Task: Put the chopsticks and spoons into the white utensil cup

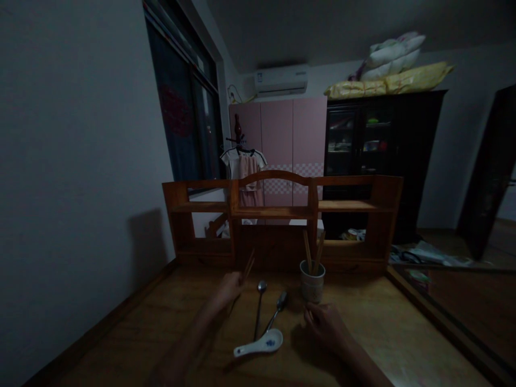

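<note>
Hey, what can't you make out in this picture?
Head view: lower ends of the thin tan wooden sticks, hidden by the round grey cup.
Head view: whether the right hand holds anything, hidden by its curled fingers.
Head view: the contents of the tall dark cabinet, too small and dim to identify.

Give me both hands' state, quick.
Left hand: closed, holding chopsticks.
Right hand: curled near the cup; fully closed or not, cannot tell.
</note>
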`<state>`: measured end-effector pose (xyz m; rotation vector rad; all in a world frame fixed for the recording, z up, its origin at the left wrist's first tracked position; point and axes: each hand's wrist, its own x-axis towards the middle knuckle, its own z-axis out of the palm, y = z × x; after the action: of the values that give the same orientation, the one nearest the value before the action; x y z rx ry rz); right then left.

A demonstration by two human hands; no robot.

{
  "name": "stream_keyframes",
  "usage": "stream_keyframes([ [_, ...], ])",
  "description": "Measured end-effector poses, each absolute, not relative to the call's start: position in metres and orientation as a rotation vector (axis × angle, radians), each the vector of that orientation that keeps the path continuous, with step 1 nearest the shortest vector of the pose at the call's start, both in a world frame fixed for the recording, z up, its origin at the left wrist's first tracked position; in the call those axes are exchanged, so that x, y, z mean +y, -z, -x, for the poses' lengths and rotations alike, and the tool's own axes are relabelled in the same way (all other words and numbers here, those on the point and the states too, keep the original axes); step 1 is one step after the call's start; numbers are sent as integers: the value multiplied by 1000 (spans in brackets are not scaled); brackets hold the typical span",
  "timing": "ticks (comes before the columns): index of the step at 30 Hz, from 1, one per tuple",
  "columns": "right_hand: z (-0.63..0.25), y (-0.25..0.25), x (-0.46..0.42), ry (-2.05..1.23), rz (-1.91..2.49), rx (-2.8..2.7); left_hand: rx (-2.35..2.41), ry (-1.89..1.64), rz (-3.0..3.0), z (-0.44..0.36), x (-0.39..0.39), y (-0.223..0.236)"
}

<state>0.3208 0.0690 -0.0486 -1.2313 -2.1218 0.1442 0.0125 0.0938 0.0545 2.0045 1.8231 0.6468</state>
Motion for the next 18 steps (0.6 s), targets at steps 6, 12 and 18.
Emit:
stream_keyframes([
  [6,-285,-17,31,-855,1018,-1709,1103,-1023,-1556,-47,8,-50],
  [12,-259,-62,-12,-1206,855,-1605,869,-988,-1429,-102,-47,-22],
  [18,-273,-51,-6,-1229,874,-1551,996,-1043,-1453,-123,-41,-9],
])
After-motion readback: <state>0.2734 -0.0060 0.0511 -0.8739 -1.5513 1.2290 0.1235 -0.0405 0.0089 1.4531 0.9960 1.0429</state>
